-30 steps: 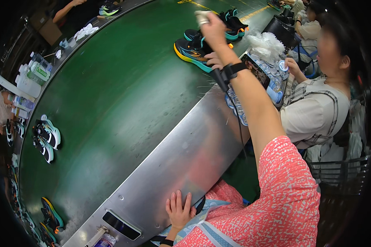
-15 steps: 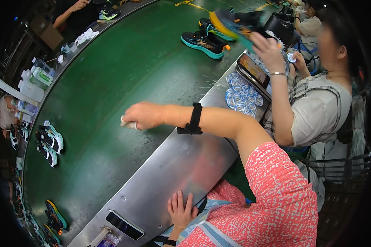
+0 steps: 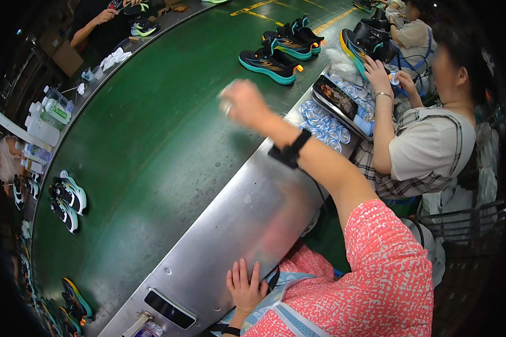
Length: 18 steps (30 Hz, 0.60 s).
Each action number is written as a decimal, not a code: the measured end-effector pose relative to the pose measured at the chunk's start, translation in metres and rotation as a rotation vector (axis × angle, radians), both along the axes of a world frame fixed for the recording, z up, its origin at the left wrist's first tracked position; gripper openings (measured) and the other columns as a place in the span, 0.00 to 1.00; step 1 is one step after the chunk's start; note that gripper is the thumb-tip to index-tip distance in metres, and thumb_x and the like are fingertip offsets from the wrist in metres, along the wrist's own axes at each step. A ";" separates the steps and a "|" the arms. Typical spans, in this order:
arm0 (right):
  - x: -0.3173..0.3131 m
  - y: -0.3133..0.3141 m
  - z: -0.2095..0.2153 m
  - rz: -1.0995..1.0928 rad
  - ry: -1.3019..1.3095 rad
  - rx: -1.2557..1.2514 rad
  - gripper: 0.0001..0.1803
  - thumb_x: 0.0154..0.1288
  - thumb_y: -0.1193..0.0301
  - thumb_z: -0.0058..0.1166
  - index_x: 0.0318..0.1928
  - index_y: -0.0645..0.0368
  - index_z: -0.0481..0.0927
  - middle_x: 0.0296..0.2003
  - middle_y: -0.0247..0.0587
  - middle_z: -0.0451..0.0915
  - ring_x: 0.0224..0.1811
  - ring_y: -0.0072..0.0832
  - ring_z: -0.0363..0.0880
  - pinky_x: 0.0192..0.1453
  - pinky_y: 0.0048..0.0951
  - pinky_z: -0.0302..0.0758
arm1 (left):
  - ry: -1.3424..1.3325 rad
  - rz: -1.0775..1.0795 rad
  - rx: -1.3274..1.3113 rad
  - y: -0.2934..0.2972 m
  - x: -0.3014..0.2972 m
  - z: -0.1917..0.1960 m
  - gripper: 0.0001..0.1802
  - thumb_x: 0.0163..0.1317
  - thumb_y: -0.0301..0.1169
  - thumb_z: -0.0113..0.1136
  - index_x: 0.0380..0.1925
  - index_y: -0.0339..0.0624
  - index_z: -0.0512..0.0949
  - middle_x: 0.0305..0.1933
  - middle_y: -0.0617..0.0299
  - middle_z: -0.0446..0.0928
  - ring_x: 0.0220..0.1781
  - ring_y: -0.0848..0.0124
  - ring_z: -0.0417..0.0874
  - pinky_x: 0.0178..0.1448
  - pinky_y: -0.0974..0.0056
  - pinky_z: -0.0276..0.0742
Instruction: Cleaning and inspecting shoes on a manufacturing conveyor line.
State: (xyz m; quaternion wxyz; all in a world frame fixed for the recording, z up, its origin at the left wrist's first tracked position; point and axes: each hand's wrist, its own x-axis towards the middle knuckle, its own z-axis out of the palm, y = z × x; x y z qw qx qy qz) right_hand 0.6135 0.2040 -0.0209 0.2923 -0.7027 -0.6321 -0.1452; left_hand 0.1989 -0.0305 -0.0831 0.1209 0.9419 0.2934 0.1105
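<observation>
Above the green belt [image 3: 152, 146], blurred right hand [image 3: 243, 102], forearm slanting up-left.

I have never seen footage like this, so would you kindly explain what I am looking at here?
This is one picture from a wide fisheye camera worn on a person's head, looking down, so straight edges bend. The person's left hand rests flat on the shiny metal ledge edging a broad green conveyor belt. The right hand, its wrist in a black strap, is raised over the belt and blurred; whether it holds anything I cannot tell. Black-and-teal sports shoes lie on the belt. A seated co-worker handles another shoe beside a pile of small blue-and-white packets.
</observation>
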 end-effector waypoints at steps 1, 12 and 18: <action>0.040 0.010 -0.003 -0.141 0.018 0.133 0.15 0.49 0.65 0.63 0.38 0.58 0.82 0.40 0.49 0.79 0.43 0.44 0.77 0.48 0.45 0.72 | -0.004 -0.003 -0.005 0.000 0.002 -0.001 0.28 0.54 0.42 0.57 0.58 0.54 0.76 0.67 0.47 0.66 0.69 0.51 0.65 0.70 0.45 0.55; 0.140 -0.001 -0.025 -0.691 -0.250 -0.400 0.12 0.56 0.68 0.53 0.41 0.48 0.83 0.40 0.36 0.82 0.50 0.38 0.77 0.53 0.47 0.64 | 0.001 0.003 -0.018 -0.001 0.006 -0.004 0.29 0.53 0.42 0.57 0.58 0.54 0.76 0.68 0.48 0.66 0.70 0.52 0.64 0.70 0.45 0.55; 0.012 -0.002 0.009 -0.186 -0.010 -0.533 0.07 0.49 0.67 0.55 0.29 0.52 0.84 0.30 0.45 0.84 0.38 0.43 0.83 0.45 0.45 0.73 | -0.042 0.057 -0.098 0.002 0.010 0.011 0.28 0.52 0.40 0.58 0.57 0.52 0.76 0.68 0.49 0.65 0.70 0.53 0.64 0.70 0.45 0.54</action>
